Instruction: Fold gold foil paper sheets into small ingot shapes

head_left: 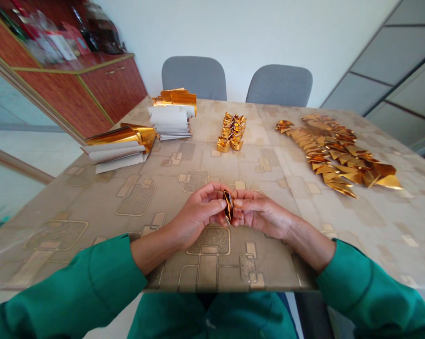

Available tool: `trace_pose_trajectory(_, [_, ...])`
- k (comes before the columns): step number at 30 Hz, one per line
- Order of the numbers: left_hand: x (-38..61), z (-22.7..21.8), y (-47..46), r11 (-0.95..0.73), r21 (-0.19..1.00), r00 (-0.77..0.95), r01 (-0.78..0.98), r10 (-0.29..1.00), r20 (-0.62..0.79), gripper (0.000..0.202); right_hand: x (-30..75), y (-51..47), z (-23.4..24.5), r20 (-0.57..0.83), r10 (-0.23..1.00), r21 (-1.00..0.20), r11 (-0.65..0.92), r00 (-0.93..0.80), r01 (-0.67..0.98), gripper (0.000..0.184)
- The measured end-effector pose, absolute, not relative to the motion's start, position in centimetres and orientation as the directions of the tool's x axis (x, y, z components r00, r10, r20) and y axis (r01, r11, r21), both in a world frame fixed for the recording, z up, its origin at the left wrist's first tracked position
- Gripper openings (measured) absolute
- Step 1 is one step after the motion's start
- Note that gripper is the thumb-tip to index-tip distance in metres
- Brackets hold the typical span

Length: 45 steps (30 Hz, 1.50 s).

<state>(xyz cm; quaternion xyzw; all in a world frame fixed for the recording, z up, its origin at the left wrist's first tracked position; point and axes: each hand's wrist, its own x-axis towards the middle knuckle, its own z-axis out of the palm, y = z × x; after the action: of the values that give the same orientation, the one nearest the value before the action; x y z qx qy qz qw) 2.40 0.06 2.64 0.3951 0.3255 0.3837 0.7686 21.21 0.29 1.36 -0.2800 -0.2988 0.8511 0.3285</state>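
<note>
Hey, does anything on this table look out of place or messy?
The gold foil sheets on the nearer paper stack curl up rather than lying flat, and that stack seems to jut over the table's left edge, unlike the neater farther stack.

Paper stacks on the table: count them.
2. One paper stack lies at the left, under gold foil; the other paper stack sits farther back, also topped with gold foil.

The table [367, 226] has a beige patterned cover, vinyl by the look of it. Toward the left sit a stack of white paper [113, 157] and a second stack [170, 123], both topped with gold foil [173, 97]. Further along lie folded gold ingots [231, 133] — tightly clustered — then a loose spread of gold foil triangles [334, 153].
</note>
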Motion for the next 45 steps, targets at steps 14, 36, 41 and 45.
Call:
trace_pose_trajectory(14, [2.2, 2.0, 0.8, 0.605, 0.617, 0.537, -0.503, 0.778, -0.324, 0.025, 21.4, 0.5, 1.5, -0.28, 0.735, -0.679, -0.606, -0.617, -0.414, 0.033])
trace_pose_trajectory(36, [2.7, 3.0, -0.1, 0.368, 0.888, 0.357, -0.277, 0.897, -0.26, 0.026, 20.7, 0.3, 1.0, -0.274, 0.731, -0.644, -0.622, -0.625, -0.446, 0.024])
trace_pose_trajectory(41, [2.5, 2.5, -0.1, 0.366, 0.886, 0.412, -0.286, 0.882, -0.231, 0.025, 20.6, 0.2, 1.1, -0.263, 0.729, -0.65, -0.618, -0.632, -0.442, 0.028])
trace_pose_trajectory(45, [2.4, 2.5, 0.1, 0.381, 0.883, 0.422, -0.274, 0.873, -0.246, 0.022, 20.6, 0.4, 1.0, -0.277, 0.726, -0.657, -0.621, -0.63, -0.427, 0.027])
